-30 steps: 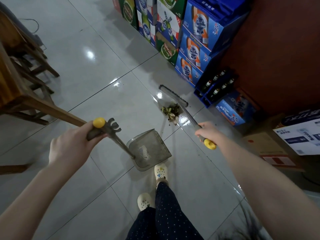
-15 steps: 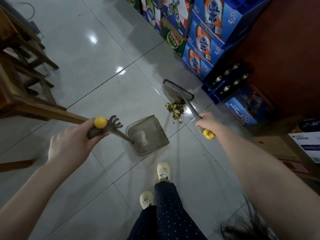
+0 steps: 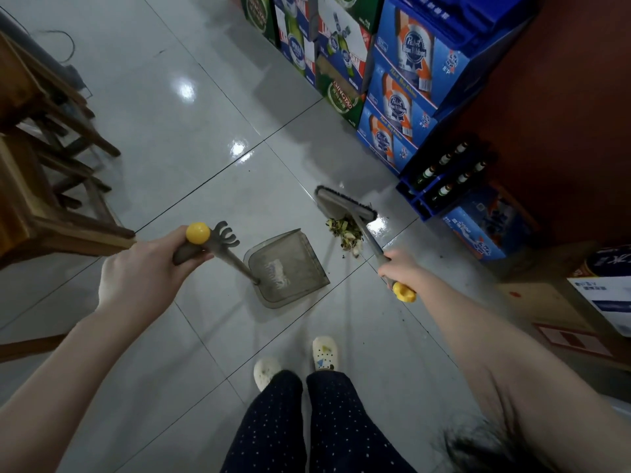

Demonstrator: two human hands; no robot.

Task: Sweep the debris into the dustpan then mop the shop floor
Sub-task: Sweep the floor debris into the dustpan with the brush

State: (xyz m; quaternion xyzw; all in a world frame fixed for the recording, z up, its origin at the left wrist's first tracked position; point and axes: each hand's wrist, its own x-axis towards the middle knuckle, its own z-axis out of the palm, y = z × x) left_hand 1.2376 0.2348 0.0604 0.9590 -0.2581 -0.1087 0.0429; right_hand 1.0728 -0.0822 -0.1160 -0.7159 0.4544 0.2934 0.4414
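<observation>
Closing in on the pile: the left grip point(image 3: 146, 268), clenched round the yellow-capped handle, has brought the dustpan point(image 3: 286, 268) nearer to the debris point(image 3: 345, 233) than it was a second ago, its open mouth facing roughly that way; the debris lies on the floor point(image 3: 191, 138) just beyond the dustpan's far right corner, near but not touching it; none of it shows inside the dustpan. The right grip point(image 3: 401, 268), to the right of the dustpan, is closed round the shaft of the broom point(image 3: 345, 206) just above its yellow end; the broom's head stands behind the pile, on the side away from the dustpan, as it did half a second earlier. Beer cases point(image 3: 403, 97) are stacked well beyond the dustpan; wooden stools point(image 3: 51, 165) stand well to its left. By this showing the sweep is lined up but not yet made; a short pull of the broom toward the dustpan looks the likely next step; mopping has yet to begin, and no mop is in view.
</observation>
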